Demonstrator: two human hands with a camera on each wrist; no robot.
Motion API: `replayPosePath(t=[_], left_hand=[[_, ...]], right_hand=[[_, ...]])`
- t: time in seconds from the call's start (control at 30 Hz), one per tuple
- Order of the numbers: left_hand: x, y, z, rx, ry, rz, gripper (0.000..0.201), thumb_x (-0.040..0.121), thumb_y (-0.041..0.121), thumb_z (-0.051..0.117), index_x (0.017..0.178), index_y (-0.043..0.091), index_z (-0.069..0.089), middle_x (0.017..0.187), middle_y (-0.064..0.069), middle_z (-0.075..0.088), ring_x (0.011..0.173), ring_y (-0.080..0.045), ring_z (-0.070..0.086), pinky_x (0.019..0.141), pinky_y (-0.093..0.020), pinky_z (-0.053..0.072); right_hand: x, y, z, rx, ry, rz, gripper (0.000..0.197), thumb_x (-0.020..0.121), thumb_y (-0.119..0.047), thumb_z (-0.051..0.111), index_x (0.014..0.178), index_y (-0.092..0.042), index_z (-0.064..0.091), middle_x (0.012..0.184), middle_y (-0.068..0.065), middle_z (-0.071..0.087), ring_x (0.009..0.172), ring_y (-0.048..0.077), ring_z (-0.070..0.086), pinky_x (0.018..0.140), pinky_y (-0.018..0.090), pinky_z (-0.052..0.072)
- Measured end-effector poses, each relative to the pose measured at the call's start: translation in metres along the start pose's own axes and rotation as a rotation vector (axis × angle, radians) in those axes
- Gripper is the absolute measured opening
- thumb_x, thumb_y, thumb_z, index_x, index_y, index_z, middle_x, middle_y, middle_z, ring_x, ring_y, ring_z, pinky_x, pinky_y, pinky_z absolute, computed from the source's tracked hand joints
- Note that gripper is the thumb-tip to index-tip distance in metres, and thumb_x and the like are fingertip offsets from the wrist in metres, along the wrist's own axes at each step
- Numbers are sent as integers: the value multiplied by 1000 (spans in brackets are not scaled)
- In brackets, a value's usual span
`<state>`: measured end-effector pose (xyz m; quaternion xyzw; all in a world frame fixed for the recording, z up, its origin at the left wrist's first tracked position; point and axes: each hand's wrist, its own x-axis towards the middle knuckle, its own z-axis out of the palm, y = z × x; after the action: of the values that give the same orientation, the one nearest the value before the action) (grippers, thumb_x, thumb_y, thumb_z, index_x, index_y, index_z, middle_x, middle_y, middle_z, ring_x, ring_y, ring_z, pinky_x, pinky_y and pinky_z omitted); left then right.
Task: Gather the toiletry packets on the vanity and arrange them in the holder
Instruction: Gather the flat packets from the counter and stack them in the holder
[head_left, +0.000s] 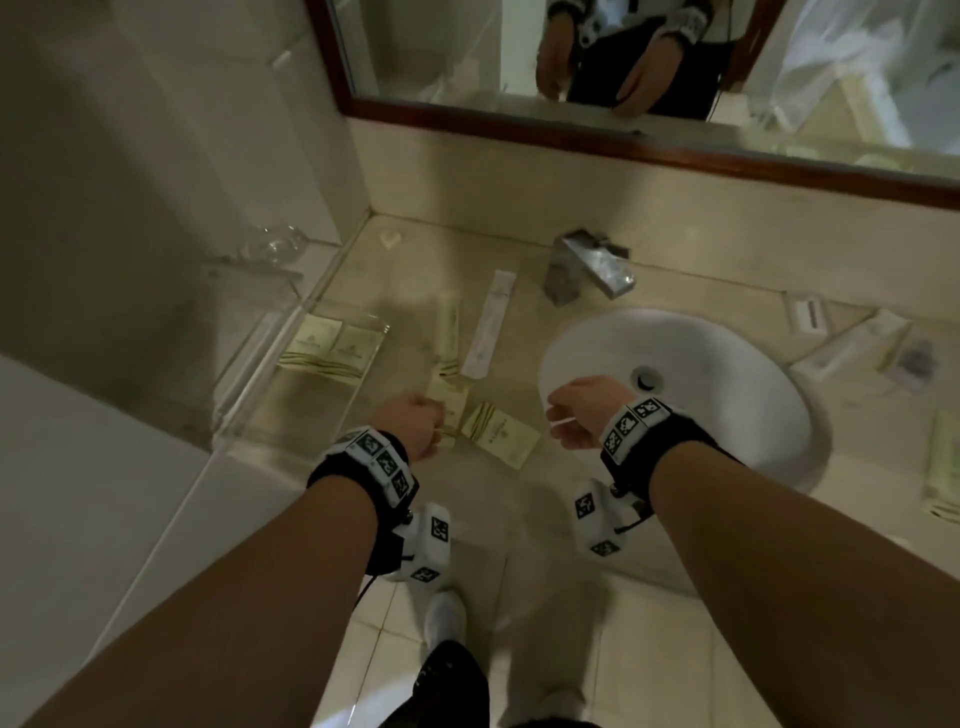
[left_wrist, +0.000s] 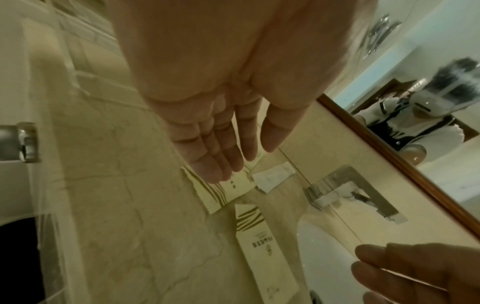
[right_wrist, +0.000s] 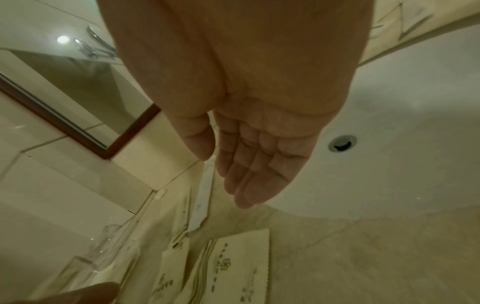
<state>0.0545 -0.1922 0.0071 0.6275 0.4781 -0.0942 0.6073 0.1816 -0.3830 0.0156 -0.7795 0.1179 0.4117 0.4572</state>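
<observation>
Two cream packets lie on the vanity between my hands: one (head_left: 500, 434) flat near the basin, one (head_left: 451, 401) partly under my left hand (head_left: 415, 423). The left wrist view shows that hand (left_wrist: 233, 164) with straight fingers over the striped packet (left_wrist: 207, 193); whether they touch it I cannot tell. My right hand (head_left: 574, 415) hovers over the basin's left rim, fingers straight and empty in the right wrist view (right_wrist: 228, 176). A clear holder (head_left: 249, 374) at the left has cream packets (head_left: 332, 343) in it. A long white packet (head_left: 488, 332) and a long cream one (head_left: 449, 332) lie behind.
A white basin (head_left: 727, 374) with a drain and a metal faucet (head_left: 587, 270) fill the right side. More packets (head_left: 857, 343) lie right of the basin, one (head_left: 943, 467) near the edge. A framed mirror (head_left: 623, 140) runs along the back wall. A glass (head_left: 270, 244) stands behind the holder.
</observation>
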Motion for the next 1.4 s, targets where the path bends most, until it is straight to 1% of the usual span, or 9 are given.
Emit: replayPosePath(t=[0.13, 0.27, 0.4, 0.63, 0.77, 0.9, 1.03, 1.2, 1.4], left_hand=[[22, -6, 6, 73, -33, -69, 8, 85, 7, 62, 80, 13, 60, 92, -14, 65, 76, -27, 64, 81, -45, 58], [32, -2, 19, 26, -141, -216, 10, 94, 13, 58, 88, 5, 60, 99, -18, 66, 82, -31, 65, 87, -48, 58], [36, 0, 32, -11, -185, -271, 15, 96, 16, 58, 93, 1, 59, 93, -20, 65, 84, -36, 65, 85, -51, 57], [35, -3, 51, -27, -239, -233, 23, 94, 20, 62, 107, 0, 63, 100, -22, 72, 83, -34, 71, 74, -48, 61], [35, -3, 58, 6, -249, -199, 22, 91, 20, 66, 102, 1, 65, 98, -24, 72, 90, -39, 72, 76, -58, 59], [50, -13, 65, 54, -249, -148, 42, 72, 29, 77, 106, 5, 69, 94, -18, 75, 89, -37, 73, 79, -57, 58], [38, -3, 65, -53, -267, -95, 11, 92, 9, 61, 102, 5, 66, 99, -22, 73, 85, -35, 72, 81, -52, 59], [32, 8, 55, -201, -302, -31, 19, 95, 4, 58, 112, 6, 64, 106, -19, 73, 86, -28, 71, 71, -37, 62], [23, 21, 29, -244, -313, 8, 29, 89, -2, 62, 117, 6, 64, 106, -19, 72, 87, -29, 69, 77, -39, 62]], right_hand=[[15, 11, 15, 50, 12, 56, 14, 96, -13, 57, 107, -5, 62, 89, 13, 68, 60, 28, 65, 58, 36, 58], [21, 13, 24, 130, 7, 175, 12, 96, -13, 59, 103, -4, 62, 92, 12, 66, 60, 29, 63, 62, 41, 58], [29, 18, 28, 158, -10, 224, 13, 95, -14, 60, 96, -2, 62, 80, 14, 64, 57, 29, 60, 65, 45, 56], [29, 21, 29, 130, -44, 164, 14, 96, -13, 59, 100, -1, 64, 83, 17, 66, 58, 29, 61, 58, 40, 59], [31, 26, 26, 53, -56, 100, 16, 94, -17, 61, 96, -3, 68, 92, 16, 70, 71, 32, 65, 81, 56, 58], [27, 29, 23, 55, -50, 81, 12, 94, -16, 60, 94, -6, 67, 90, 13, 68, 69, 30, 62, 80, 53, 58], [26, 27, 19, 55, -1, 58, 13, 92, -16, 63, 97, -5, 67, 85, 14, 65, 61, 26, 61, 67, 41, 57], [24, 13, 18, 77, -6, 6, 31, 83, -27, 76, 104, -8, 65, 95, 15, 70, 72, 28, 66, 72, 43, 60], [14, -18, 35, 86, -75, -104, 23, 79, -8, 78, 98, -11, 66, 101, 18, 72, 92, 34, 71, 81, 51, 60]])
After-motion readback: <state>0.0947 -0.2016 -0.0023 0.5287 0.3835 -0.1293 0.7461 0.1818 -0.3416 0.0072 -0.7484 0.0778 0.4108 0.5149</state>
